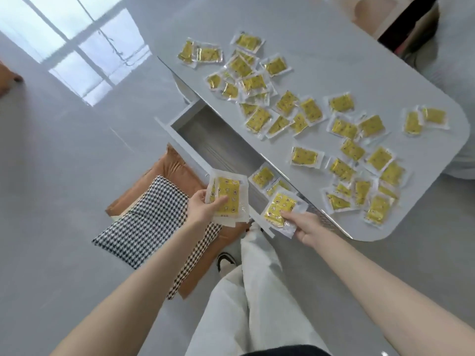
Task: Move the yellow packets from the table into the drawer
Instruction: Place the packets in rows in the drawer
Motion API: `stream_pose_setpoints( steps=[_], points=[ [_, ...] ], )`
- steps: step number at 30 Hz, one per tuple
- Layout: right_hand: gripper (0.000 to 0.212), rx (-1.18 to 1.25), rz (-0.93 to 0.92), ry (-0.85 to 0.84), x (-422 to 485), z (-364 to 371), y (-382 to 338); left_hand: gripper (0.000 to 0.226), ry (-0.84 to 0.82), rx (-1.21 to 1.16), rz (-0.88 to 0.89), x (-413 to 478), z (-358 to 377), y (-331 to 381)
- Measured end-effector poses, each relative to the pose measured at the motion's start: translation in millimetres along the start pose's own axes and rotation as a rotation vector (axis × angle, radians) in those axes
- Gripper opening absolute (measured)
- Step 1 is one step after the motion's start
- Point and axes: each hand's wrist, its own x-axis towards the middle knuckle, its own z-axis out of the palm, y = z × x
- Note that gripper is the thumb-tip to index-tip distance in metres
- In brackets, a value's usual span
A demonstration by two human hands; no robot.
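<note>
Many yellow packets (344,128) in clear wrappers lie scattered over the grey table (334,60). Below its edge a grey drawer (205,132) stands pulled out, and a few packets (262,176) lie in its near end. My left hand (203,204) grips a small stack of yellow packets (228,195) over the drawer's front. My right hand (304,224) pinches another yellow packet (279,209) just above the drawer, beside the table's edge.
A brown cushion (174,170) and a black-and-white houndstooth cushion (151,219) sit on a seat left of the drawer. My white trousers (257,278) and a shoe (226,260) show below. Another person (411,27) sits at the table's far corner. Glossy grey floor surrounds everything.
</note>
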Motion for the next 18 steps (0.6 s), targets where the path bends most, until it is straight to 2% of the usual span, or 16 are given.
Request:
stream_pose_setpoints(
  steps=[2,3,8,10,13,18],
  points=[
    [0.024,0.052,0.02,0.016,27.1,6.5,7.9,0.042,-0.014,0.049,0.005,29.0,11.3,0.0],
    [0.026,0.068,0.025,0.024,40.5,9.7,11.2,0.043,-0.018,0.084,0.008,44.7,17.2,-1.5],
    [0.07,0.063,0.03,0.078,136.8,19.0,27.0,0.05,-0.009,0.305,0.042,130.5,60.0,-10.6],
    [0.079,0.08,0.054,0.075,174.7,22.8,30.0,0.046,0.003,0.387,0.075,163.4,78.3,-16.4],
    [0.082,0.096,0.064,0.101,217.2,32.4,26.2,0.041,-0.009,0.446,0.075,209.5,100.5,-29.8],
    [0.071,0.017,0.027,0.196,272.8,50.5,17.7,0.055,-0.026,0.471,0.022,281.9,132.7,-51.1]
  ],
)
